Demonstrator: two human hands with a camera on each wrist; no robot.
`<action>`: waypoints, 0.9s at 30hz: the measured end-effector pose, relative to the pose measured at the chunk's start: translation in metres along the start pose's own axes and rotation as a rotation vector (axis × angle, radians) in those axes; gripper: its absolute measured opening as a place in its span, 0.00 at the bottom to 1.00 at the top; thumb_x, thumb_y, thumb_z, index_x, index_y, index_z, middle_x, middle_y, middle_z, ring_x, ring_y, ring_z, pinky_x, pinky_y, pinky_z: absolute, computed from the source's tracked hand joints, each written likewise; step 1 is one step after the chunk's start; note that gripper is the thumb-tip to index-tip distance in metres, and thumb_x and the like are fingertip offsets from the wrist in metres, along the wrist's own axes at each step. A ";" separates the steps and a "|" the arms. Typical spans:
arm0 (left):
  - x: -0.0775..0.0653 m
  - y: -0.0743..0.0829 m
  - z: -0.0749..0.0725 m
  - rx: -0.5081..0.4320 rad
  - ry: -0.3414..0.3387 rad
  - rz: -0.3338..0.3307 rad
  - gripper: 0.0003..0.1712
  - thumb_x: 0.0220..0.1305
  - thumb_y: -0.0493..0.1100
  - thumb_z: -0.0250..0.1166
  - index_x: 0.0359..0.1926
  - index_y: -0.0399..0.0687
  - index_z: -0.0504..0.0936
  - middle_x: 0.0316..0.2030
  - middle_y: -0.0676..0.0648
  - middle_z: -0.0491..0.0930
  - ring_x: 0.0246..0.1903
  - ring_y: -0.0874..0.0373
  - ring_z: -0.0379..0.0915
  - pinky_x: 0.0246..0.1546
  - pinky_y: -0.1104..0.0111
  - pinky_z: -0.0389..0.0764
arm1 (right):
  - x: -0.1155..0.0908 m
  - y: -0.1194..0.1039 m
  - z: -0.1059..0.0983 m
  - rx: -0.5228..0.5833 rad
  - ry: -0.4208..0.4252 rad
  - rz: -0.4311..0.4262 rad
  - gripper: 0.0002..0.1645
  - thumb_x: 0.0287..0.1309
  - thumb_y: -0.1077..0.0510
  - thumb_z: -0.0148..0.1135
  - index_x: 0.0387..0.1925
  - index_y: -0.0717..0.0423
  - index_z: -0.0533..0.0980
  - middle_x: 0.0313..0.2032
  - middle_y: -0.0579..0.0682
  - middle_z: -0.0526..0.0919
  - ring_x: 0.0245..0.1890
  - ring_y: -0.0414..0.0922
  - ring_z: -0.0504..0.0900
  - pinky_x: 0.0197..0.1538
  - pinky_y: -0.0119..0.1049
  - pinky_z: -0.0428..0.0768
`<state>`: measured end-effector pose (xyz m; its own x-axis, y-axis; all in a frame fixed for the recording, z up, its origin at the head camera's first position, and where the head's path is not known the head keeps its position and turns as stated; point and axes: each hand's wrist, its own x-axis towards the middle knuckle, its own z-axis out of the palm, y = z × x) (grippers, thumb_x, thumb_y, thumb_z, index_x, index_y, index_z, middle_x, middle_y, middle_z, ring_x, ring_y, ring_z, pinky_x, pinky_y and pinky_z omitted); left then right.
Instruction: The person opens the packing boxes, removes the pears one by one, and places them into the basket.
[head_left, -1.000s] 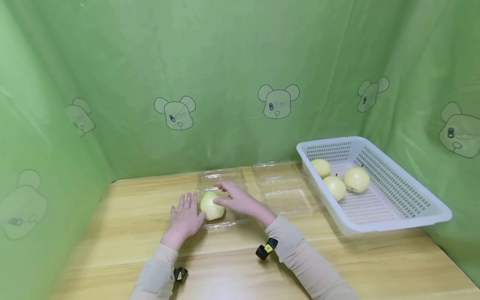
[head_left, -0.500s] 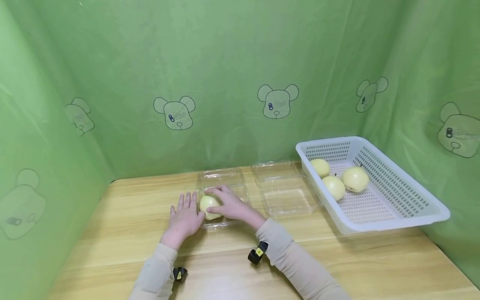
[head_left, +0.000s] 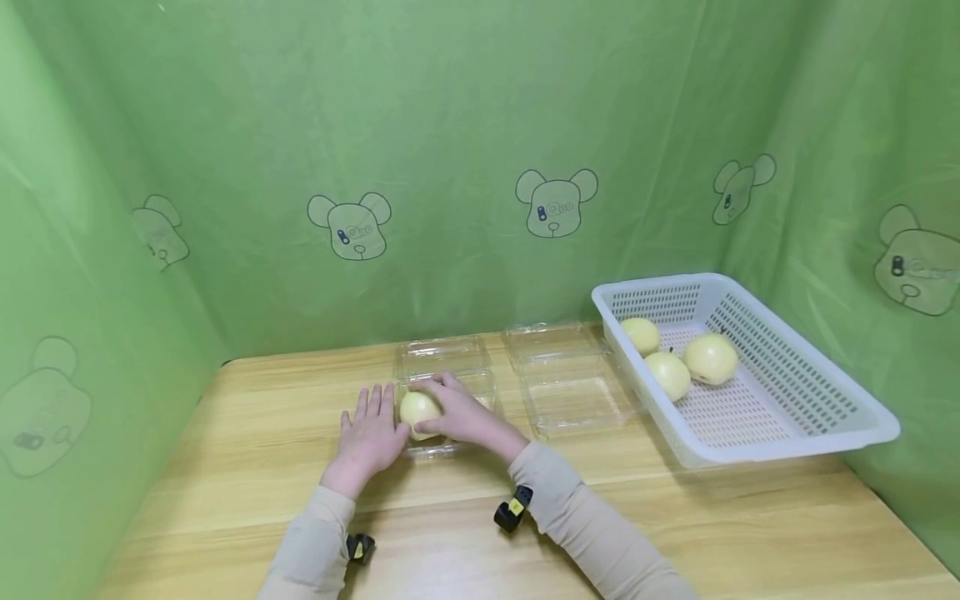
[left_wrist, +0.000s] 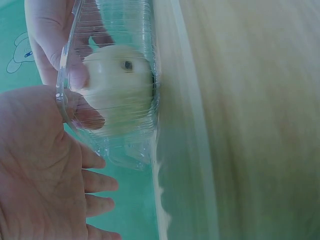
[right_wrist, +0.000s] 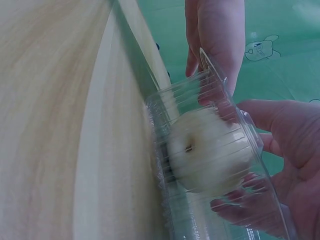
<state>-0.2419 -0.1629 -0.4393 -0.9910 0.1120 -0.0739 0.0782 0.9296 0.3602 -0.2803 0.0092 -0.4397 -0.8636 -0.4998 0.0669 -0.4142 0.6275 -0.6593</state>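
My right hand (head_left: 461,414) curls round a pale yellow pear (head_left: 417,412), fingers at its far side and thumb at its near side. The pear sits at the left end of an open clear plastic clamshell box (head_left: 438,450); its dark blossom end shows through the ribbed wall in the left wrist view. My left hand (head_left: 371,439) lies along the box's left side, fingers straight and spread. Its thumb reaches over the rim beside the pear. In the right wrist view, the right hand (right_wrist: 295,160) reaches in over the box's rim.
A second open clear clamshell box (head_left: 573,404) stands to the right. Beyond it, a white perforated basket (head_left: 772,454) holds three more pears (head_left: 712,359). Green curtain (head_left: 465,125) encloses the wooden table (head_left: 247,467) at the back and sides.
My right hand has come down and left from above the pear and now grips it. The pear has shifted slightly left. My left hand has stayed at the box's side.
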 end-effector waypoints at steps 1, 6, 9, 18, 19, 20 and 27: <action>0.000 0.000 0.000 -0.001 -0.001 -0.001 0.42 0.71 0.56 0.45 0.76 0.40 0.46 0.76 0.35 0.46 0.76 0.35 0.35 0.70 0.33 0.41 | 0.000 0.000 0.000 0.007 -0.002 0.001 0.42 0.50 0.52 0.72 0.67 0.46 0.68 0.63 0.58 0.68 0.58 0.57 0.74 0.54 0.56 0.81; 0.000 0.000 -0.001 0.002 -0.004 -0.002 0.42 0.70 0.56 0.46 0.76 0.40 0.46 0.76 0.35 0.45 0.76 0.36 0.35 0.70 0.33 0.41 | 0.001 0.001 0.000 0.011 -0.018 0.015 0.43 0.47 0.54 0.74 0.66 0.46 0.68 0.61 0.58 0.69 0.55 0.55 0.75 0.52 0.55 0.82; 0.000 0.000 -0.001 0.005 -0.004 -0.002 0.42 0.70 0.56 0.46 0.76 0.40 0.46 0.76 0.35 0.46 0.76 0.35 0.35 0.70 0.33 0.42 | 0.000 0.000 -0.001 0.008 -0.029 0.029 0.44 0.45 0.54 0.75 0.66 0.46 0.68 0.59 0.58 0.69 0.52 0.54 0.76 0.50 0.52 0.83; 0.000 0.000 -0.001 0.005 -0.002 -0.002 0.42 0.70 0.56 0.47 0.76 0.40 0.47 0.76 0.35 0.46 0.76 0.36 0.36 0.70 0.33 0.42 | -0.002 -0.003 0.002 0.045 -0.041 0.084 0.49 0.39 0.60 0.77 0.66 0.44 0.66 0.60 0.59 0.67 0.50 0.55 0.77 0.45 0.51 0.84; 0.000 0.000 -0.001 0.004 -0.003 -0.004 0.43 0.70 0.56 0.47 0.76 0.40 0.47 0.76 0.35 0.46 0.76 0.36 0.36 0.70 0.33 0.42 | -0.002 -0.002 0.003 0.043 -0.040 0.090 0.50 0.38 0.60 0.77 0.66 0.44 0.65 0.61 0.59 0.66 0.50 0.56 0.77 0.45 0.51 0.84; 0.000 0.000 -0.001 0.001 -0.002 -0.005 0.43 0.69 0.56 0.47 0.76 0.40 0.47 0.76 0.35 0.46 0.76 0.36 0.36 0.70 0.33 0.42 | -0.002 -0.002 0.004 0.041 -0.039 0.094 0.51 0.37 0.61 0.77 0.66 0.43 0.65 0.61 0.60 0.66 0.50 0.57 0.77 0.45 0.52 0.84; 0.000 -0.001 0.001 -0.002 -0.009 -0.009 0.44 0.69 0.57 0.48 0.76 0.41 0.45 0.76 0.35 0.45 0.76 0.36 0.36 0.70 0.33 0.42 | -0.003 -0.001 0.006 0.032 -0.038 0.102 0.54 0.36 0.62 0.77 0.68 0.43 0.63 0.63 0.64 0.65 0.52 0.60 0.77 0.46 0.55 0.84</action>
<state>-0.2418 -0.1636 -0.4402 -0.9906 0.1068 -0.0850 0.0693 0.9299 0.3612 -0.2757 0.0063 -0.4439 -0.8892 -0.4565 -0.0297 -0.3146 0.6573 -0.6848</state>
